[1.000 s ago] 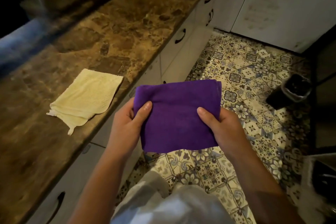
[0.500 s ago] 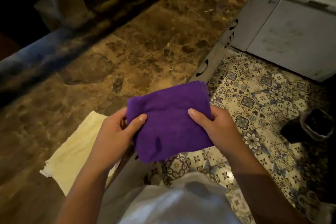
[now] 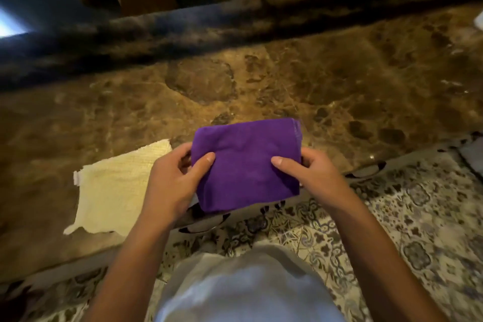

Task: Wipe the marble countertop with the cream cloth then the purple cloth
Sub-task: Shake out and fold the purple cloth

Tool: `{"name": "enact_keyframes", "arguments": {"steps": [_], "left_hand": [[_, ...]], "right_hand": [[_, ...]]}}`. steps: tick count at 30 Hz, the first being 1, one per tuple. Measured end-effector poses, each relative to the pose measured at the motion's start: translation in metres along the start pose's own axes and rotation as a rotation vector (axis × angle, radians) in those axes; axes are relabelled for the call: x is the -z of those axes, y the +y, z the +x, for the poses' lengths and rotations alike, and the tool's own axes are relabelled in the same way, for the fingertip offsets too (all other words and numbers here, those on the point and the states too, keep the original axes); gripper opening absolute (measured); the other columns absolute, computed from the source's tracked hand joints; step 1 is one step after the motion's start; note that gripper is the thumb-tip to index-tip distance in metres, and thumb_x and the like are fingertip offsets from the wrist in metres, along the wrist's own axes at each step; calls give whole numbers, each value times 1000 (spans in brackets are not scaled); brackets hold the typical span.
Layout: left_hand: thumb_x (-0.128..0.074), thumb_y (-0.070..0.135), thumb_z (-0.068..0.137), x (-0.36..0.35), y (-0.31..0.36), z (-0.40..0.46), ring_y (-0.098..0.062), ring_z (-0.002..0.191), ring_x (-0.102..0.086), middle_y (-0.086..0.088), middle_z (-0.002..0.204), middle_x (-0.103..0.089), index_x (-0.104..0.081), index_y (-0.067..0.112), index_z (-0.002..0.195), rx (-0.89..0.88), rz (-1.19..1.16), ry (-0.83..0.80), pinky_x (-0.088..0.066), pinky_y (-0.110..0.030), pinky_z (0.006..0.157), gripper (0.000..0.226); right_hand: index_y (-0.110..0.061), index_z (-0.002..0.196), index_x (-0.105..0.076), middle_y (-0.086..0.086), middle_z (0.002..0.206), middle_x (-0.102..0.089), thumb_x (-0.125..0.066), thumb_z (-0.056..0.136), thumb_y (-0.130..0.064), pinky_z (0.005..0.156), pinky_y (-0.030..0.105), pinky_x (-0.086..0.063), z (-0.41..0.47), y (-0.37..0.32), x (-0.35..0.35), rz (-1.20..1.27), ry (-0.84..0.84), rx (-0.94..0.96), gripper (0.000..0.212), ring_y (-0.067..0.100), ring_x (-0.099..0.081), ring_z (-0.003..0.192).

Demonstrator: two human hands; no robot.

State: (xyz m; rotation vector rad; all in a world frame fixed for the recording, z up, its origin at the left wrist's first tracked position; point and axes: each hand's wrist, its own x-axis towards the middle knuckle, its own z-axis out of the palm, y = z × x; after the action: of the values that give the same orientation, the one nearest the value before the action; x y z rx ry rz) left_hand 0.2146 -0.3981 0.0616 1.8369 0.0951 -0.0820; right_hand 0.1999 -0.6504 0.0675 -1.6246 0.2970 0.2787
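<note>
Purple cloth [image 3: 247, 163], folded into a thick rectangle, is held up between both hands over the near edge of the brown marble bench [image 3: 339, 86], its far part above the stone and its near part above the cabinet front. Its long axis runs roughly from nine o'clock to three o'clock, tilted a little so the right end sits farther away; stacked folded layers show at the two o'clock corner. The left hand [image 3: 173, 180] grips the nine o'clock side, thumb pressed flat on top and fingers curled underneath. The right hand [image 3: 312, 170] clamps the three o'clock side the same way, thumb on top, fingers wrapped under. The cream cloth [image 3: 117, 188] lies flat on the bench at about eight o'clock from the purple one, partly hidden by the left hand, its near edge close to the bench rim. Patterned floor tiles [image 3: 407, 217] fill the lower right.
</note>
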Motion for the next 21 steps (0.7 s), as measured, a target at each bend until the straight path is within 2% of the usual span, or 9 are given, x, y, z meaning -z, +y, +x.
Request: {"name": "enact_keyframes", "arguments": {"steps": [2,4,6,8,11,14,16,18,21], "left_hand": [[-74,30,88,-10,-3,2,-1,85,-71,17,92,-80,-75,38,97,46,-3,91,-59,-32,81,12],[-73,24,93,-18,-4,6,-9,92,-74,7,97,-82,-77,30,100,164,-112,146,-59,-37,87,11],[-71,22,94,-23,-4,10,-15,97,-76,-1,102,-82,-79,21,104,296,-287,183,-59,-37,91,12],[-70,25,95,-26,-6,11,-18,98,-77,-3,100,-82,-80,17,103,370,-302,183,-60,-33,84,15],[-71,34,94,-29,-18,10,-26,89,-79,-4,88,-82,-80,20,91,399,-64,194,-63,-41,70,17],[-67,53,85,-29,-28,15,-35,80,-75,-12,79,-78,-78,15,83,380,205,233,-60,-56,70,40],[-66,51,89,-30,-29,21,-31,75,-71,-9,72,-74,-75,13,77,339,403,244,-57,-50,68,41],[-64,47,94,-33,-29,25,-27,72,-66,-2,68,-67,-70,15,74,295,563,249,-50,-42,66,39],[-64,48,95,-35,-30,29,-20,70,-58,6,68,-58,-63,17,75,268,695,251,-40,-36,61,36]], "right_hand": [[-20,97,-80,-4,99,-82,-76,82,-39,73,23,-59,22,-2,7,29,-107,-61,25,10,-77,91],[-17,92,-80,-4,94,-82,-73,90,-31,74,24,-59,43,0,10,-3,-135,-66,15,9,-76,86],[-15,92,-80,-1,93,-82,-72,94,-24,78,29,-60,63,2,8,-21,-155,-66,12,11,-76,86],[-15,94,-80,1,95,-82,-72,94,-23,80,31,-60,78,2,6,-6,-173,-77,12,14,-76,88],[-14,91,-80,1,88,-82,-72,94,-22,76,31,-59,95,1,4,-14,-193,-111,11,13,-75,80],[-11,89,-79,2,82,-81,-76,91,-25,67,30,-57,106,2,5,-162,-232,-151,14,13,-74,72],[-10,94,-79,5,86,-82,-77,89,-24,66,31,-57,110,5,7,-211,-252,-191,15,15,-75,72],[-8,97,-79,10,88,-81,-77,89,-23,57,28,-54,112,6,9,-246,-248,-202,17,15,-73,65],[-8,98,-79,3,71,-79,-77,89,-22,45,25,-51,112,8,13,-293,-190,-186,17,12,-71,54]]}}
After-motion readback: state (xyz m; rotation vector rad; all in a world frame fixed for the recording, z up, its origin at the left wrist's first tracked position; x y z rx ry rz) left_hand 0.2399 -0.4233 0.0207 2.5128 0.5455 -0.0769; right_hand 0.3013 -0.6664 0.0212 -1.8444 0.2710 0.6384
